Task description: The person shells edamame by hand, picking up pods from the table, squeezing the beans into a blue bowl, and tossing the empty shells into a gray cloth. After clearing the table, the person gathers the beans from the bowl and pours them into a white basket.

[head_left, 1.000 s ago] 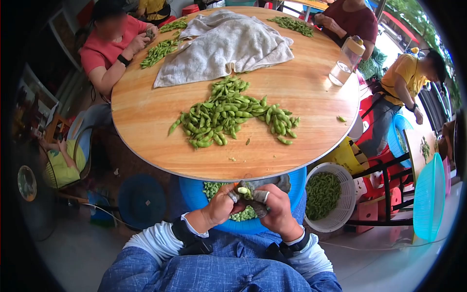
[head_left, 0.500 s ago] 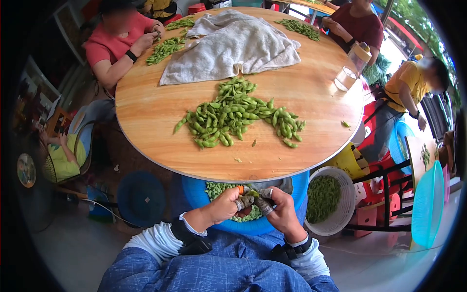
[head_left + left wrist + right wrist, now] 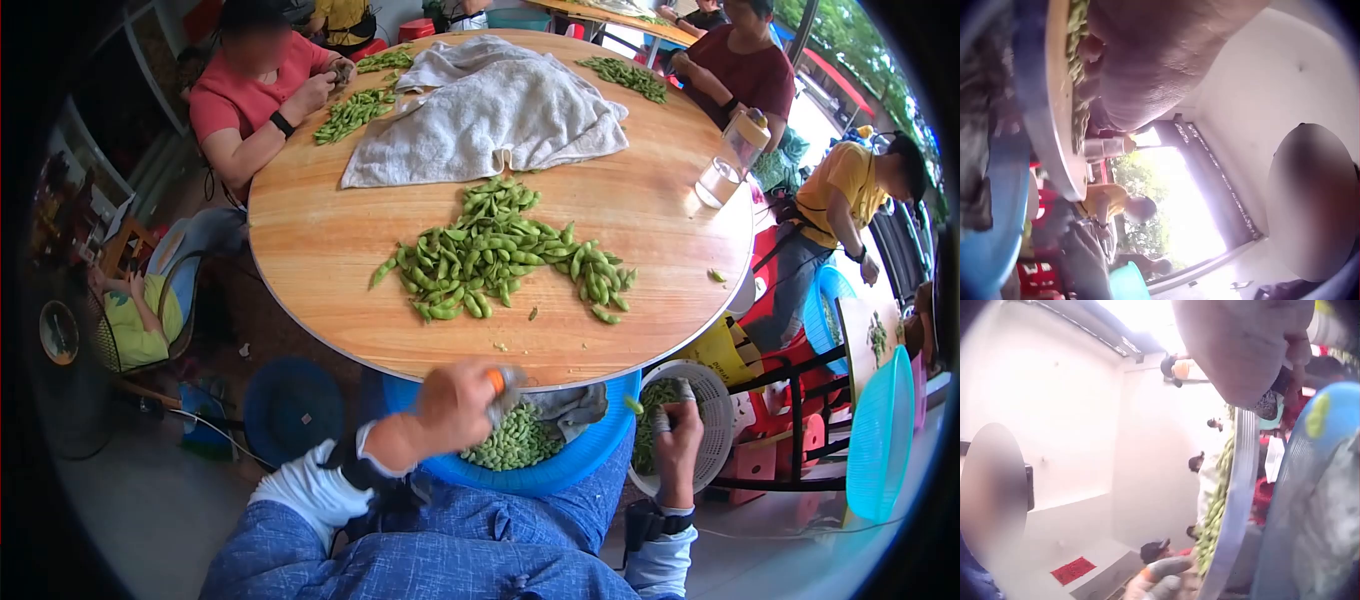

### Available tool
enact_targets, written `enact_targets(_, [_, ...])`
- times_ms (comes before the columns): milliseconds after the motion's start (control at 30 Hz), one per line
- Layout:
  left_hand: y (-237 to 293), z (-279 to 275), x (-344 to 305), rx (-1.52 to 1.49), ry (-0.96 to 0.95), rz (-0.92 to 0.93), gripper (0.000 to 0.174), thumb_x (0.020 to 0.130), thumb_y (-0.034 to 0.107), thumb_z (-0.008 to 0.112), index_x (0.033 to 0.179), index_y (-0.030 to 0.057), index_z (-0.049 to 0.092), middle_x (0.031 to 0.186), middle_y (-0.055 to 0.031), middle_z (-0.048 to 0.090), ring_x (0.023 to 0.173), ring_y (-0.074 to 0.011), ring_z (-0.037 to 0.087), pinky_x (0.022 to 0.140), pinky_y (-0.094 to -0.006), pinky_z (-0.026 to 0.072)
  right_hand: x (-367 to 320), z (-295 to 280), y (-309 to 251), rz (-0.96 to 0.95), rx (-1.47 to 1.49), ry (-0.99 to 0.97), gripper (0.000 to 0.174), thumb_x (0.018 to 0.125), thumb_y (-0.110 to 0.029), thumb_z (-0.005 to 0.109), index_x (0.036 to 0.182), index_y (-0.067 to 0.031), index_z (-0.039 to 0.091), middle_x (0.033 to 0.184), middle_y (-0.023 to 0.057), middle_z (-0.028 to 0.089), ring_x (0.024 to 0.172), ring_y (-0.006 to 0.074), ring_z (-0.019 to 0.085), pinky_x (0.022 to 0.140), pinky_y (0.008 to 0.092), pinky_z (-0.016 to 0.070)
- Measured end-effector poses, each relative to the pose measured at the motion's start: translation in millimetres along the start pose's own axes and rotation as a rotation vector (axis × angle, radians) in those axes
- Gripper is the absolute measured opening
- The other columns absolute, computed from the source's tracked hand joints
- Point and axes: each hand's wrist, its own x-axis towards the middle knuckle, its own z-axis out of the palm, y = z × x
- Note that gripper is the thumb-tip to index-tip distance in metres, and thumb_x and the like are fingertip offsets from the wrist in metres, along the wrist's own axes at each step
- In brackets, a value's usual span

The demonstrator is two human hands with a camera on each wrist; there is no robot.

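My right hand, with grey wrapped fingertips, is beside the white basket of green pods. A green soybean pod shows just left of its fingers, apart from them; blurred in the right wrist view, the pod overlaps the blue rim. Blurred, my left hand is near the table's front edge, an orange band and grey wraps on its fingers; nothing shows in it. Below lies a blue basin of shelled beans, a grey cloth at its side. Soybean pods are heaped on the table.
The round wooden table carries a white towel, a clear bottle and smaller pod heaps. People sit around it. A dark blue tub stands on the floor at left. A turquoise basket stands upright at right.
Both hands were together over the basin, working at a pod. They have now parted: the right moved right to the white basket, the left slightly forward to the table edge.
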Motion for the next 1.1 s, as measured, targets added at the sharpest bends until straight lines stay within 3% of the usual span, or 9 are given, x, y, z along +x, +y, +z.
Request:
enact_targets(100, [-28,-5,42,0.318,0.175,-0.031,0.022,0.072,0.024,0.063,0.075,0.0027,0.058,0.067,-0.0139,0.056,0.062,-0.0308,0.056,0.055,-0.0378,0.0447,-5,-7,10,0.014,0.080,-0.025,0.024,0.074,0.001,0.056,0.098,0.0019,0.054,0.065,0.0039,0.055,0.059,0.0076,0.048,0.055,0.0214,0.0403])
enact_targets(133, [-34,-4,53,0.347,0.136,-0.150,0.029,0.071,0.031,0.063,0.071,0.0027,0.056,0.066,-0.0148,0.056,0.062,-0.0311,0.056,0.055,-0.0395,0.0438,-8,-6,11,0.029,0.149,-0.030,0.025,0.074,0.001,0.056,0.099,0.0019,0.054,0.066,0.0031,0.055,0.059,0.0071,0.048,0.056,0.0208,0.0400])
enact_targets(333, [-51,7,75,0.513,0.054,-0.184,0.022,0.073,0.022,0.058,0.067,0.0019,0.054,0.062,-0.0171,0.056,0.059,-0.0341,0.056,0.054,-0.0428,0.0430,-27,20,0,0.077,0.407,-0.133,0.022,0.078,-0.002,0.057,0.100,0.0037,0.054,0.078,0.0029,0.057,0.070,0.0074,0.051,0.064,0.0199,0.0420])
enact_targets(433, [-34,-4,63,0.237,0.001,-0.239,0.020,0.074,0.020,0.057,0.070,0.0007,0.055,0.061,-0.0180,0.055,0.057,-0.0332,0.055,0.053,-0.0410,0.0425,-28,33,-23,0.061,0.573,-0.271,0.019,0.080,-0.001,0.055,0.099,0.0041,0.055,0.083,0.0037,0.059,0.074,0.0090,0.054,0.068,0.0207,0.0440])
enact_targets(467, [-36,-5,55,-0.019,-0.013,-0.157,0.020,0.078,0.020,0.057,0.072,0.0014,0.056,0.057,-0.0107,0.054,0.049,-0.0219,0.052,0.047,-0.0320,0.0397,-27,36,-35,0.081,0.653,-0.340,0.020,0.080,-0.001,0.054,0.099,0.0042,0.055,0.085,0.0040,0.059,0.076,0.0093,0.054,0.068,0.0209,0.0439])
enact_targets(567, [-7,-6,37,-1.000,-0.290,-0.464,0.021,0.081,0.022,0.056,0.071,0.0034,0.056,0.056,-0.0005,0.050,0.048,-0.0086,0.044,0.044,-0.0217,0.0340,-23,44,-70,0.127,0.818,-0.488,0.021,0.081,-0.003,0.054,0.101,0.0045,0.054,0.090,0.0045,0.058,0.080,0.0097,0.054,0.072,0.0218,0.0435])
enact_targets(767, [2,1,8,-1.156,-0.530,-0.454,0.018,0.081,0.021,0.057,0.075,0.0034,0.057,0.061,0.0060,0.050,0.053,-0.0016,0.041,0.047,-0.0171,0.0316,-18,46,-87,0.192,1.027,-0.753,0.025,0.082,-0.010,0.055,0.103,0.0043,0.053,0.095,0.0042,0.058,0.084,0.0098,0.054,0.077,0.0232,0.0423])
enact_targets(833, [1,3,6,-1.194,-0.579,-0.460,0.017,0.079,0.016,0.060,0.085,-0.0005,0.058,0.073,0.0044,0.055,0.065,-0.0024,0.047,0.058,-0.0178,0.0378,-21,42,-88,0.272,1.064,-0.802,0.026,0.081,-0.011,0.056,0.102,0.0044,0.053,0.094,0.0044,0.059,0.084,0.0099,0.054,0.076,0.0232,0.0427])
enact_targets(1100, [-8,9,5,-1.158,-0.743,-0.434,0.019,0.077,0.010,0.061,0.091,-0.0034,0.057,0.085,0.0010,0.058,0.077,-0.0050,0.049,0.069,-0.0197,0.0403,-24,38,-86,0.291,1.056,-0.827,0.025,0.081,-0.009,0.056,0.102,0.0049,0.053,0.094,0.0055,0.059,0.083,0.0105,0.055,0.076,0.0239,0.0436])
